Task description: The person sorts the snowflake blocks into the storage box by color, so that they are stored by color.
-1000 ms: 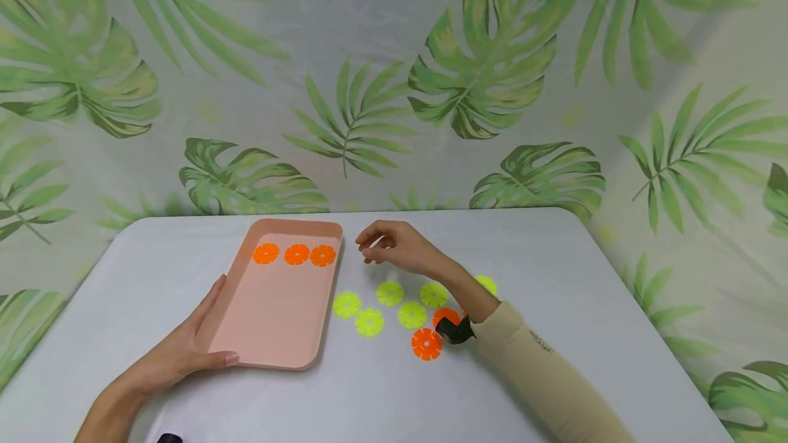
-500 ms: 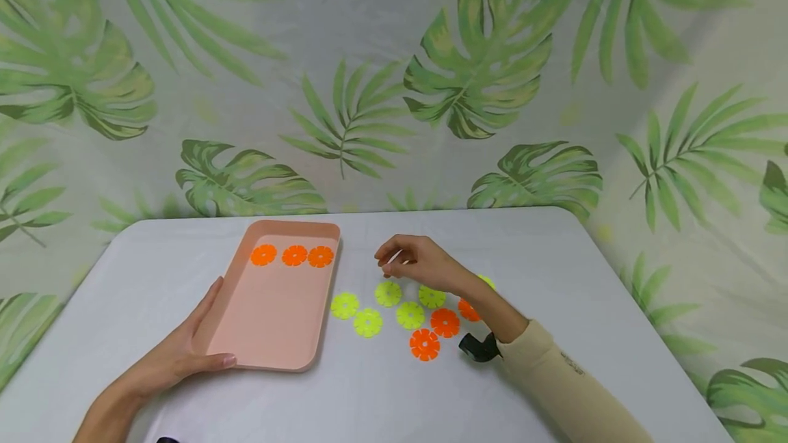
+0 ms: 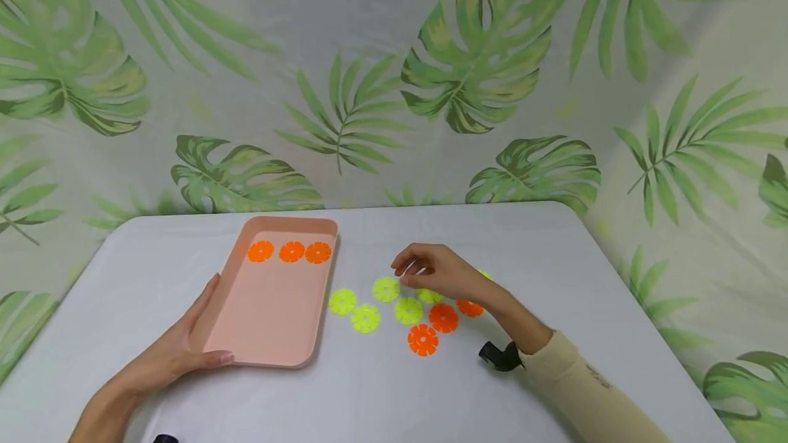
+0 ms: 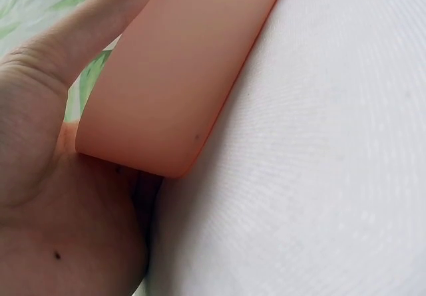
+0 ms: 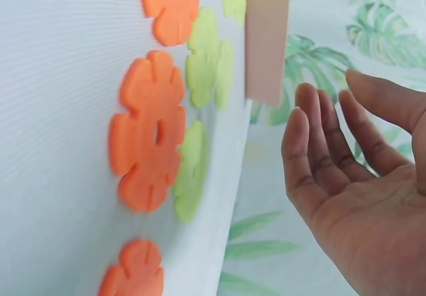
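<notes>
My left hand (image 3: 166, 351) holds the near left corner of a pink rectangular tray (image 3: 265, 320), thumb along the near rim and fingers along the left side. In the left wrist view, the tray's outer wall (image 4: 166, 76) sits against that hand (image 4: 73, 196). Three orange notched, flower-shaped discs (image 3: 292, 251) lie in a row at the tray's far end. My right hand (image 3: 443, 271), fingers loosely bent and holding nothing, hovers above yellow-green discs (image 3: 386, 290) of the same shape. Orange discs (image 3: 444, 318) lie nearer me; in the right wrist view, one orange disc (image 5: 150, 133) lies beside the hand (image 5: 359, 176).
A white-covered table (image 3: 369, 395) carries the tray on the left and the loose discs right of it. Behind stands a leaf-patterned curtain (image 3: 382, 122). A black wrist camera (image 3: 500, 357) hangs below my right wrist, close to the orange discs.
My right hand has moved right and toward me, from beside the tray to above the yellow-green discs, holding nothing throughout. The left hand and tray stay in place.
</notes>
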Available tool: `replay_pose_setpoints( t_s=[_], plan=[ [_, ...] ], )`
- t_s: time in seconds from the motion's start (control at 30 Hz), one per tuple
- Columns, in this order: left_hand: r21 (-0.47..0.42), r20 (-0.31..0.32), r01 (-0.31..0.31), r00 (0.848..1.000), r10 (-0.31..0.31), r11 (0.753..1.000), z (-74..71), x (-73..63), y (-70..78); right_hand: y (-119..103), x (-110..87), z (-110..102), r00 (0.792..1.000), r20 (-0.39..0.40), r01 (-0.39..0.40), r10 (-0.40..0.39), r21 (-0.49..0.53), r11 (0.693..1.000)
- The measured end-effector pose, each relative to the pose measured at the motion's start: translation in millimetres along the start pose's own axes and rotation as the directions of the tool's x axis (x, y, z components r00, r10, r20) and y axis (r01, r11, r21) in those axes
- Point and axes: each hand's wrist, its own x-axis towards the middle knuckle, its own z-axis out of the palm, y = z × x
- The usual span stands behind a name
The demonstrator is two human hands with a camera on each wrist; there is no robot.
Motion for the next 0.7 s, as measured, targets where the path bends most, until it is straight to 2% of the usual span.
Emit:
replay_pose_setpoints(
  t_s=[0.17, 0.33, 0.43, 0.53, 0.7],
  plan=[
    [0.002, 0.000, 0.008, 1.000, -0.008, 1.000, 0.9, -0.5, 2.3, 5.8, -12.0, -1.2, 0.999, 0.032, -0.016, 0.015, 0.017, 1.000],
    [0.015, -0.011, 0.027, 1.000, -0.027, 1.000, -0.2, -0.5, 2.3, 11.8, -23.4, 0.6, 0.994, 0.098, -0.052, 0.047, 0.049, 0.997],
    [0.017, -0.012, 0.025, 1.000, -0.025, 1.000, -1.1, -0.3, 1.8, 15.6, -29.2, 2.4, 0.988, 0.140, -0.062, 0.061, 0.009, 0.998],
    [0.003, -0.006, 0.027, 1.000, -0.027, 1.000, -1.0, -0.3, 1.4, 17.7, -33.5, 4.7, 0.983, 0.174, -0.050, 0.062, -0.071, 0.996],
    [0.005, -0.005, 0.024, 1.000, -0.024, 1.000, 1.1, -0.6, 2.0, 19.1, -38.2, 8.9, 0.976, 0.212, -0.024, 0.056, -0.149, 0.989]
  ],
)
